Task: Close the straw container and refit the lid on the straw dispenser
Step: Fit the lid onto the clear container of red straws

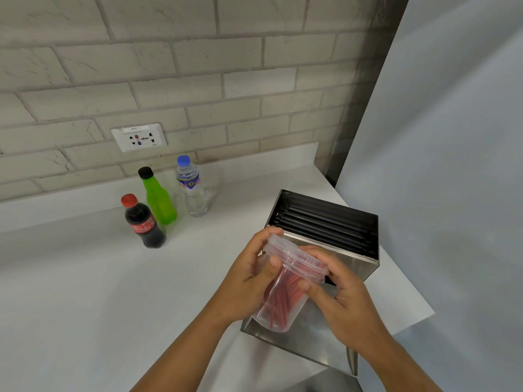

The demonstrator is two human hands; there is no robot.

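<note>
I have the straw container [285, 290] up off the table [85, 292], held between both hands just in front of the straw dispenser [325, 239], toward the table's right edge. My left hand [252, 281] wraps the clear tub's side, thumb lying across its wall and fingertips up on the rim. My right hand [336, 292] grips the opposite side, fingers curled on the edge of the clear lid [294, 257]. The tub's long axis tilts, mouth pointing up and away toward the dispenser, base toward me, red straws [283, 295] lying along it. The lid sits on the mouth; I cannot tell whether it is pressed fully home. The dispenser is open, black straws [322, 222] showing. I judge its steel lid is the sheet [311, 335] lying under my hands, nearer my right.
</note>
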